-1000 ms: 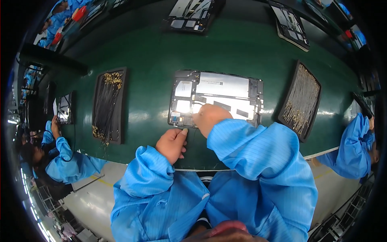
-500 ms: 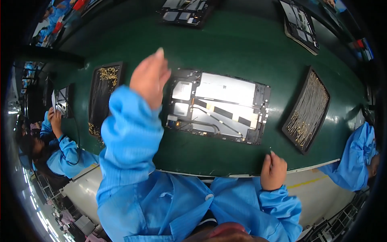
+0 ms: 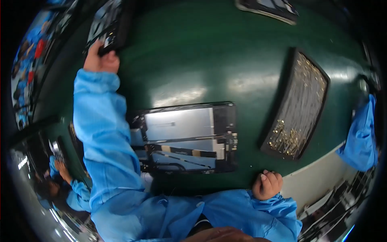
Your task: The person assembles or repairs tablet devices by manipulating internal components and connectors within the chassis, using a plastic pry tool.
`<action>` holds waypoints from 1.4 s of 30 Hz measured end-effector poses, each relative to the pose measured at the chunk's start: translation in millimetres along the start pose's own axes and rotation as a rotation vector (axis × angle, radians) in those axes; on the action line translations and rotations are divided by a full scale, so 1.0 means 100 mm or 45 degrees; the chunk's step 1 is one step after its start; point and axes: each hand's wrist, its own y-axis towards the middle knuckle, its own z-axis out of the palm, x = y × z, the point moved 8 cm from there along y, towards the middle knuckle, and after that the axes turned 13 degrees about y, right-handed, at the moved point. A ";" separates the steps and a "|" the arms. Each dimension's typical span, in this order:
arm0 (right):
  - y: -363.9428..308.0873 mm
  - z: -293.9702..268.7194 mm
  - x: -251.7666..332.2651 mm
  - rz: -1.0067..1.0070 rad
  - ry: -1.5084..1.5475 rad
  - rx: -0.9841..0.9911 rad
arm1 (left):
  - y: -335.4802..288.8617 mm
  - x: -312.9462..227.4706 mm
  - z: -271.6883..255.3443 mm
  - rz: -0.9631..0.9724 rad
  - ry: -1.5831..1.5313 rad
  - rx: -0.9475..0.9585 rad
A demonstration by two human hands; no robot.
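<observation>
My left hand (image 3: 101, 58) reaches to the far left, its fingers closed at the near edge of an opened tablet (image 3: 105, 29) with its inner parts showing. The grip is partly blurred. Another opened tablet (image 3: 179, 123) lies in front of me, with silver panels, black strips and a dark frame; my left sleeve covers its left end. Close to the table's front edge, my right hand (image 3: 268, 185) is curled into a loose fist, with nothing seen in it. It is apart from the tablet.
A black tray (image 3: 264, 150) of thin grey cables with gold ends stands at the right. Another tray (image 3: 76, 143) is mostly behind my left sleeve. A further tablet (image 3: 268, 11) lies at the far edge. Co-workers' blue sleeves (image 3: 78, 195) show at the left and right.
My left hand has moved far and left, from above the table to the far tablet. The view has turned, shifting the near tablet and cable tray. My right hand stays near the front edge.
</observation>
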 end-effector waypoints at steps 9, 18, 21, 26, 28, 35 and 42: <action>0.02 -0.06 -0.05 -0.046 0.054 -0.103 | -1.32 -0.28 0.57 0.520 0.110 0.474; -0.01 -0.12 -0.05 -0.041 0.107 -0.258 | -2.47 1.25 2.39 -0.157 0.257 1.204; -0.01 -0.14 0.01 -0.054 0.102 -0.308 | -2.03 1.47 2.61 0.209 0.839 0.969; 0.11 -0.26 0.01 -0.059 0.251 -0.213 | -1.97 0.96 1.94 0.500 1.110 0.293; 0.09 -0.45 -0.33 0.300 0.242 -0.333 | -2.15 0.89 1.76 0.482 0.995 0.382; 0.21 -0.68 -0.67 0.608 -0.006 -0.140 | -2.72 0.86 0.46 0.598 1.415 0.442; 0.20 -0.47 -0.88 0.686 0.121 -0.025 | -3.04 0.81 0.04 0.564 1.333 0.318</action>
